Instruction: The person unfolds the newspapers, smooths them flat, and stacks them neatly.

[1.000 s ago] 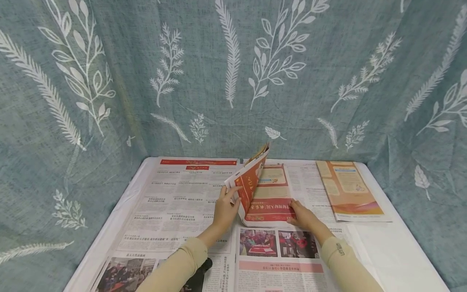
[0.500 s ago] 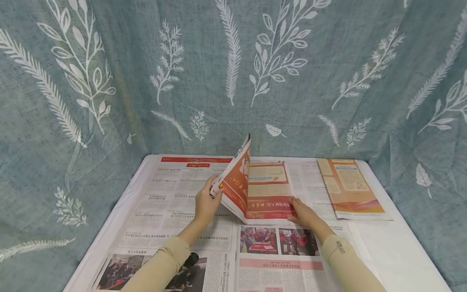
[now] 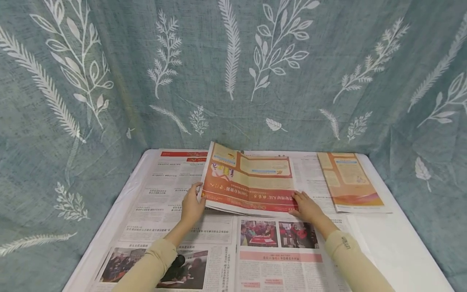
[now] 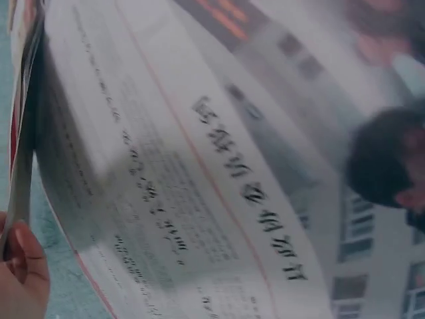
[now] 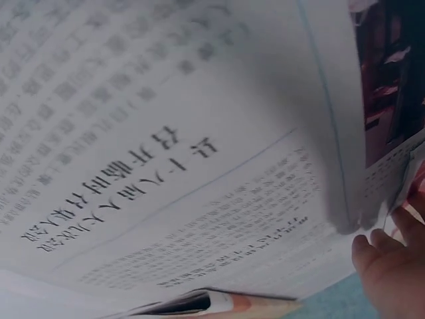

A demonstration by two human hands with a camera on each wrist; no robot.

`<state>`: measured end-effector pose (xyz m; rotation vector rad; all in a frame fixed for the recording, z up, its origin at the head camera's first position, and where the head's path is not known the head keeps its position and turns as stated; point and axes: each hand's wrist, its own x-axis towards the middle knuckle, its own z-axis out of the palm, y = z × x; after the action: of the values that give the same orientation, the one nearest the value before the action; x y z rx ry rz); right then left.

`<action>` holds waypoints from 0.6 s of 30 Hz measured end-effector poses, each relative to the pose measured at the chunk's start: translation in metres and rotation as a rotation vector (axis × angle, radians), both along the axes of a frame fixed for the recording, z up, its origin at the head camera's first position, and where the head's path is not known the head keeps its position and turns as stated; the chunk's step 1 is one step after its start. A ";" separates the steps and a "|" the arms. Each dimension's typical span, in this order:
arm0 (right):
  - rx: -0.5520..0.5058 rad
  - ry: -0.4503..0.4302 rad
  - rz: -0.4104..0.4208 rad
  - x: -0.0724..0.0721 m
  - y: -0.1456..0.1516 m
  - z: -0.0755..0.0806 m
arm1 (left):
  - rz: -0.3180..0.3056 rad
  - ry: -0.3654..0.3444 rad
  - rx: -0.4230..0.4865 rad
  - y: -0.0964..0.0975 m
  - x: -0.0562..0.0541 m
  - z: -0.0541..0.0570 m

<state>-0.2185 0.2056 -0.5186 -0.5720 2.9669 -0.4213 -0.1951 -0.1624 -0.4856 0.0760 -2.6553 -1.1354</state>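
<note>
A folded newspaper [image 3: 251,182] with an orange and red page lies spread at the middle back of the table, its left half lifted at a slant. My left hand [image 3: 193,205] pinches the lower left edge between thumb and fingers. In the left wrist view that hand [image 4: 23,272] grips the raised paper edge at the far left. My right hand [image 3: 308,207] holds the lower right edge, fingers over the margin and thumb near the corner. The right wrist view has its fingertips [image 5: 378,249] at the paper's edge, low on the right.
Printed newspaper sheets [image 3: 164,219] cover much of the white table [image 3: 394,247]. Another folded orange newspaper [image 3: 352,182] lies at the back right. A blue-green curtain with white leaf patterns [image 3: 233,81] hangs behind the table and along both sides.
My left hand has swung the lifted half of the newspaper leftward and down, so the orange page now faces up, opened wide. My right hand stays at the right edge.
</note>
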 end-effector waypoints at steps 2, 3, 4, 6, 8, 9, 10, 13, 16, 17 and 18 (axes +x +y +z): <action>0.011 0.013 0.001 -0.001 0.003 -0.001 | -0.024 -0.028 -0.036 -0.002 0.000 -0.003; 0.007 0.014 0.004 -0.001 0.006 -0.002 | -0.037 -0.041 -0.053 -0.002 -0.001 -0.005; -0.013 -0.001 0.006 -0.002 0.008 -0.003 | -0.048 -0.059 -0.072 -0.003 -0.001 -0.006; -0.066 -0.033 0.024 -0.002 0.014 -0.005 | -0.075 -0.084 -0.127 -0.004 -0.001 -0.009; -0.151 -0.089 0.048 -0.003 0.022 -0.007 | -0.118 -0.113 -0.210 -0.006 -0.002 -0.012; -0.190 -0.124 0.063 -0.003 0.026 -0.008 | -0.147 -0.139 -0.254 -0.007 -0.002 -0.013; -0.222 -0.161 0.078 -0.004 0.029 -0.008 | -0.183 -0.168 -0.301 -0.009 -0.003 -0.014; -0.284 -0.257 0.105 -0.006 0.037 -0.011 | -0.336 -0.238 -0.442 -0.017 -0.005 -0.016; -0.294 -0.307 0.096 -0.010 0.039 -0.015 | -0.478 -0.293 -0.516 -0.025 -0.010 -0.017; -0.295 -0.309 0.092 -0.012 0.039 -0.016 | -0.511 -0.306 -0.526 -0.027 -0.011 -0.018; -0.296 -0.306 0.090 -0.013 0.040 -0.016 | -0.533 -0.317 -0.532 -0.028 -0.013 -0.018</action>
<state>-0.2311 0.2452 -0.5349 -0.6023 2.5935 -0.8632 -0.2080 -0.1907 -0.5040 -0.6296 -3.2817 -0.5132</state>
